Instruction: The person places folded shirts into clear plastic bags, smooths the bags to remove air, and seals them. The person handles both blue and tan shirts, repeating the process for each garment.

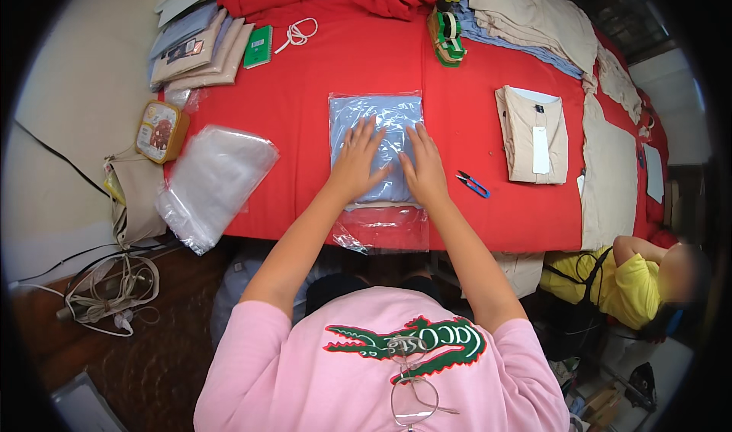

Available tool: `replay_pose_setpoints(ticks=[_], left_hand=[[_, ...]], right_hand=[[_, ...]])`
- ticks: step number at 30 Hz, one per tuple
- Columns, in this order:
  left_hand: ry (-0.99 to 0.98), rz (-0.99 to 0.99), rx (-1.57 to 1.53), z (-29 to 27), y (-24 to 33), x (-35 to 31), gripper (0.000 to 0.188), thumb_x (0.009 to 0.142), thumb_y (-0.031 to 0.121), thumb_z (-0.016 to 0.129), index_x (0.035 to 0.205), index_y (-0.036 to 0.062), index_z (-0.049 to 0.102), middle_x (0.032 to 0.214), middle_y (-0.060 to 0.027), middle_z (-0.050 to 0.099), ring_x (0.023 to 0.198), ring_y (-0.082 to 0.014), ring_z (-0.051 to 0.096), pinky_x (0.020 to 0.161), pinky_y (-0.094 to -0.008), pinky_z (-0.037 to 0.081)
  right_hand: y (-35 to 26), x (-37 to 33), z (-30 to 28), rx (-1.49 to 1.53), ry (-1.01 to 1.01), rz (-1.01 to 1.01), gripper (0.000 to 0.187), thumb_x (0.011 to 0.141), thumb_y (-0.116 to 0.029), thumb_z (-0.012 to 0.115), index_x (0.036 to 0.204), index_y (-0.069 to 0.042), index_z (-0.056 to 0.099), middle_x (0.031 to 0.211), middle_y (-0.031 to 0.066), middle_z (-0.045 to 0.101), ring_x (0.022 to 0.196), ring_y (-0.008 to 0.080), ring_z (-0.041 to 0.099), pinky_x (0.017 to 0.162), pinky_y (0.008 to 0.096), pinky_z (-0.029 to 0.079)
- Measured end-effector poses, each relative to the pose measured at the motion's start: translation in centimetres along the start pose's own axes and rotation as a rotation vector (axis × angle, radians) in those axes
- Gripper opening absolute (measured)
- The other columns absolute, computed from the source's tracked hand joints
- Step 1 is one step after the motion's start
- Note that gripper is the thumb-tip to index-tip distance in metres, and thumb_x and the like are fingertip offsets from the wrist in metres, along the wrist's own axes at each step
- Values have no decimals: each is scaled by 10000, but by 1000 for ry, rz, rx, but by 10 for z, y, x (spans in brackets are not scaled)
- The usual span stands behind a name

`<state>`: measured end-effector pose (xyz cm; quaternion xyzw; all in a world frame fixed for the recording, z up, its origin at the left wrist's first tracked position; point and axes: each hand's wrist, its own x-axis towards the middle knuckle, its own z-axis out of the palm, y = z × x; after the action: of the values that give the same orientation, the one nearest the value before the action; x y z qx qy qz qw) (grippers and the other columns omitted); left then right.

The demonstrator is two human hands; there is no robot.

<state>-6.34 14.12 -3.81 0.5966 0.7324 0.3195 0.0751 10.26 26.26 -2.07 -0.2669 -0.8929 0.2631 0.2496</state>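
A folded light blue garment (389, 119) lies inside a clear plastic bag (393, 230) on the red-covered table. The bag's loose end hangs toward me at the table's front edge. My left hand (357, 157) rests flat on the left side of the bagged garment, fingers spread. On its right side lies my right hand (422, 161), also flat with the fingers stretched out. Neither hand grips anything. To the right of my right hand is a pair of small blue thread snips (473, 184). Farther right lies a folded beige garment (526, 138) with a white hang tag (540, 150).
Clear plastic bags (217, 176) are stacked at the left edge, near a lidded tub (161, 131). Bagged garments (202, 54), a green notebook (258, 47) and a white cord (297, 34) lie behind. A tape dispenser (447, 39) stands far back. A person in yellow (602, 279) sits right.
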Motion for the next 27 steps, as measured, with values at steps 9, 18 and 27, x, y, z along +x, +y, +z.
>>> replay_pose_setpoints(ticks=[9,18,27], left_hand=[[-168,203,229,-8,51,-92,920,837,172,768,1669,225,379,1766,-139,251,1633,-351,236,1304,-625,174],[-149,186,407,-1,60,-54,872,859,181,798,1643,212,417,1731,-135,327,1615,-344,278,1287,-637,213],[81,-99,-41,-50,53,-78,447,985,178,711,1413,80,623,1489,-160,585,1413,-359,535,1192,-494,402]], right_hand=[[-57,-176,-59,-5,-385,-297,543,880,-101,728,1405,-37,604,1439,173,621,1374,350,556,1151,507,427],[-47,-188,-45,-135,-433,-270,651,889,-159,724,1500,-49,531,1507,158,604,1454,316,524,1244,511,341],[-46,-173,-68,175,-24,74,381,882,-24,729,1261,-56,703,1230,160,720,1154,356,677,1010,456,523]])
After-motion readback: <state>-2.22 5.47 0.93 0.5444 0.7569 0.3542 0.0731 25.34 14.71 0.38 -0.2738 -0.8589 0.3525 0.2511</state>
